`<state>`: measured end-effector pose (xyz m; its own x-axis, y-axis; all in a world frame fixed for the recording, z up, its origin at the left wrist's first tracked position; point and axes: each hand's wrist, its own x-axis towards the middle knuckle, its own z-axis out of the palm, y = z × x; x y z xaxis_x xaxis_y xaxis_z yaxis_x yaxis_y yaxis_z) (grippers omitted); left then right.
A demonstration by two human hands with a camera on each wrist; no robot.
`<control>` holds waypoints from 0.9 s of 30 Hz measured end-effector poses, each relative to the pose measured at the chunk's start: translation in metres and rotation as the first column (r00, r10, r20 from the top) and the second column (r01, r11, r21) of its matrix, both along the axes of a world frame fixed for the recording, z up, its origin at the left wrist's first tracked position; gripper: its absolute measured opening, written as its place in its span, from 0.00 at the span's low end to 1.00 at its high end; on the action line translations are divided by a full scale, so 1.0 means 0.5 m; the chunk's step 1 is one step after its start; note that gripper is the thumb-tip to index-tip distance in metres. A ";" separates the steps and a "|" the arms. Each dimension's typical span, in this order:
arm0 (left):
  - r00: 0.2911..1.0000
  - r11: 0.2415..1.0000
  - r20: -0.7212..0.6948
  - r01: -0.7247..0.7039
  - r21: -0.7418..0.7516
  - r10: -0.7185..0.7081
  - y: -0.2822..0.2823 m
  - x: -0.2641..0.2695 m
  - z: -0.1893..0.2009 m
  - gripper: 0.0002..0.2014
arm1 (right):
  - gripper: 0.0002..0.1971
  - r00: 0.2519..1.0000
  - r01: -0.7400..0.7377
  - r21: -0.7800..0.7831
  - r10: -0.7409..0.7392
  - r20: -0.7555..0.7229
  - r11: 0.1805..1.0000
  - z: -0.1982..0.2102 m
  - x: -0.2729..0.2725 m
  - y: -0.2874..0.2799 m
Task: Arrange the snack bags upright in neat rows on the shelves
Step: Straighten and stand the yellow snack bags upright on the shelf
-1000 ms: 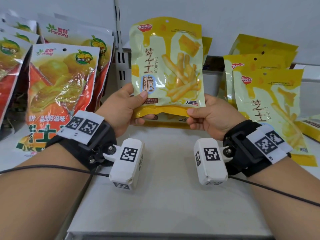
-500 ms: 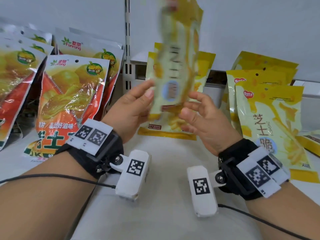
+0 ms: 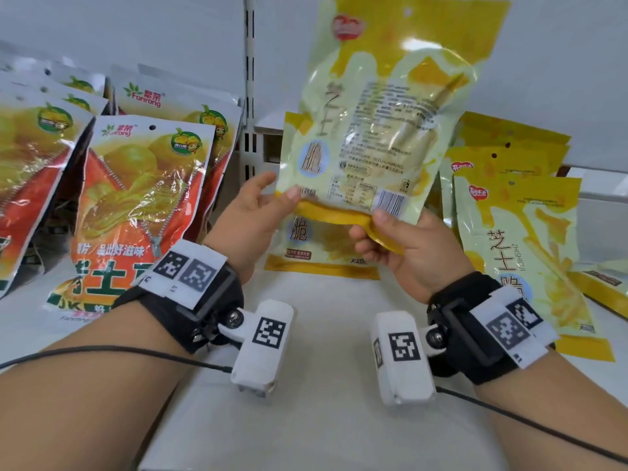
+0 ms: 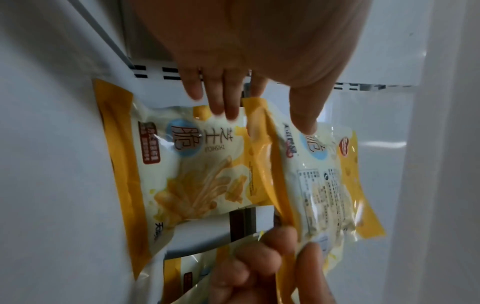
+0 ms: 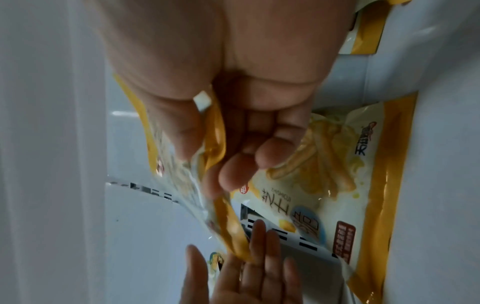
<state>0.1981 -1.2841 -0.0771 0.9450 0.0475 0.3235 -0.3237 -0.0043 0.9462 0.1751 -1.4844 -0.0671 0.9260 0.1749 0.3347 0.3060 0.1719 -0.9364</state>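
I hold a yellow snack bag [image 3: 384, 107] upright above the white shelf [image 3: 323, 351], its printed back and barcode facing me. My left hand [image 3: 282, 193] pinches its lower left corner, thumb in front and straight fingers behind. My right hand [image 3: 377, 232] pinches the curled yellow bottom seam at the lower right. The left wrist view shows the same bag [image 4: 324, 185] between my left thumb and fingers, and the right wrist view shows it edge-on [image 5: 223, 216]. Behind it another yellow bag [image 3: 319, 239] leans on the back wall.
A row of yellow bags [image 3: 516, 239] stands at the right, with one lying flat at the far right edge [image 3: 605, 287]. Orange-red bags [image 3: 136, 198] stand in rows at the left, beyond a slotted upright post [image 3: 249, 79]. Bare shelf lies under my wrists.
The bag has been spun about its upright axis from front-facing, through edge-on, to back-facing. Both hands have taken new grips on its bottom edge, and it sits higher in view.
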 end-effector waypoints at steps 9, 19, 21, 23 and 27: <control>0.995 0.988 -0.001 0.098 -0.121 -0.099 0.002 -0.001 -0.001 0.15 | 0.15 0.996 -0.048 -0.293 0.024 -0.082 0.955 -0.015 0.015 -0.016; 0.992 0.980 -0.014 0.118 -0.158 -0.122 0.000 -0.004 -0.005 0.30 | 0.22 0.999 -0.005 -0.221 -0.002 -0.034 0.975 -0.014 0.021 -0.017; 0.982 0.974 -0.038 0.178 -0.140 -0.185 0.000 -0.006 -0.007 0.29 | 0.21 0.996 -0.011 -0.055 0.006 -0.090 0.998 -0.011 0.023 -0.017; 0.969 0.960 -0.064 0.227 -0.167 -0.240 -0.004 -0.011 -0.005 0.28 | 0.21 0.992 -0.023 0.027 0.026 -0.124 0.999 -0.008 0.026 -0.021; 0.976 0.924 -0.058 0.180 -0.337 -0.211 -0.007 -0.009 0.000 0.17 | 0.23 0.979 -0.117 -0.009 0.113 -0.172 0.993 -0.013 0.027 -0.024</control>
<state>0.1936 -1.2874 -0.0771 0.9710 -0.0525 0.2334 -0.1987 0.3661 0.9091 0.1885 -1.4966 -0.0734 0.9426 0.2883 0.1684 0.1201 0.1779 -0.9767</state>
